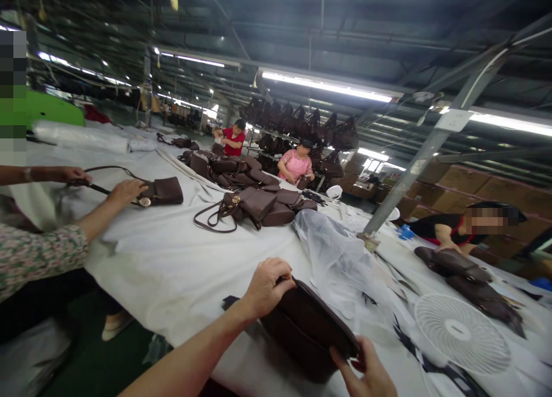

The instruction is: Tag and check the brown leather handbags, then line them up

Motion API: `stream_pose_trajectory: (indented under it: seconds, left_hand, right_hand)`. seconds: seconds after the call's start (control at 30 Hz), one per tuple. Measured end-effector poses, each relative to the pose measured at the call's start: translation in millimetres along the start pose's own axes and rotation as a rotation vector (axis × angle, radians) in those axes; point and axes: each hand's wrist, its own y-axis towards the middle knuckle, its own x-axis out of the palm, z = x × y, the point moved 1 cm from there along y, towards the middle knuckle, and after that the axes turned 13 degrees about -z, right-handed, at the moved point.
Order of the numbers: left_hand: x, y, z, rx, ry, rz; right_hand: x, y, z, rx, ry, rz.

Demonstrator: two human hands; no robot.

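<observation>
A dark brown bag point(302, 328) is tilted over the white-covered table point(172, 276) in front of me, its long zipper edge facing up and to the right. My left hand point(269, 288) pinches the bag's upper left corner between thumb and fingers. At the lower right end of the same edge, my right hand point(364, 368) grips the bag with thumb and fingers. The underside of the bag is in shadow.
Brown bags point(259, 204) lie piled beyond my hands. Clear plastic sheets point(328, 247) spread right of them. A white fan point(461, 334) stands at the right, near a slanted metal post point(405, 178). At left, another person's hands point(125, 193) hold a strapped bag. Other people work farther back.
</observation>
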Motion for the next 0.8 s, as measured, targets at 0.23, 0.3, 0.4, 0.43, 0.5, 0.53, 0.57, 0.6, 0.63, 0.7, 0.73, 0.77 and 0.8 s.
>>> stream_pose_trajectory:
  seconds: [0.23, 0.3, 0.4, 0.43, 0.5, 0.53, 0.57, 0.6, 0.63, 0.7, 0.73, 0.77, 0.8]
  left_hand:
    - [-15.8, -9, -19, -0.044, -0.548, -0.220]
    - [-23.0, -18, -24, -0.026, -0.733, -0.338]
    - [-29.0, -31, -29, -0.022, -1.024, -0.476]
    - [-29.1, -34, -30, -0.024, -1.106, -0.506]
    - [-26.6, -40, -30, -0.024, -1.166, -0.571]
    - [-24.3, -43, -29, -0.014, -1.143, -0.604]
    - [-21.5, -45, -28, 0.004, -1.096, -0.628]
    - [-18.3, -46, -27, 0.027, -1.041, -0.644]
    - [-15.0, -48, -26, 0.051, -0.994, -0.645]
    - [-8.7, -50, -22, 0.083, -0.950, -0.598]
    - [-5.8, -51, -21, 0.086, -0.943, -0.562]
    - [-3.1, -52, -19, 0.085, -0.939, -0.533]
    - [-0.6, -52, -17, 0.084, -0.941, -0.506]
  right_hand:
    - [5, 5, -67, -0.361, -0.311, 0.208]
    - [14, 8, -81, -0.327, -0.234, 0.130]
    - [19, 20, -87, -0.183, -0.160, 0.057]
    - [19, 24, -88, -0.149, -0.156, 0.034]
    - [19, 30, -90, -0.136, -0.169, -0.011]
    - [18, 31, -91, -0.154, -0.179, -0.032]
    - [18, 32, -93, -0.179, -0.182, -0.048]
    - [18, 31, -94, -0.200, -0.179, -0.060]
    - [17, 30, -95, -0.218, -0.169, -0.071]
    - [15, 26, -96, -0.256, -0.138, -0.092]
    - [14, 24, -96, -0.269, -0.126, -0.103]
    - [12, 23, -96, -0.279, -0.117, -0.114]
    - [10, 22, -96, -0.288, -0.107, -0.130]
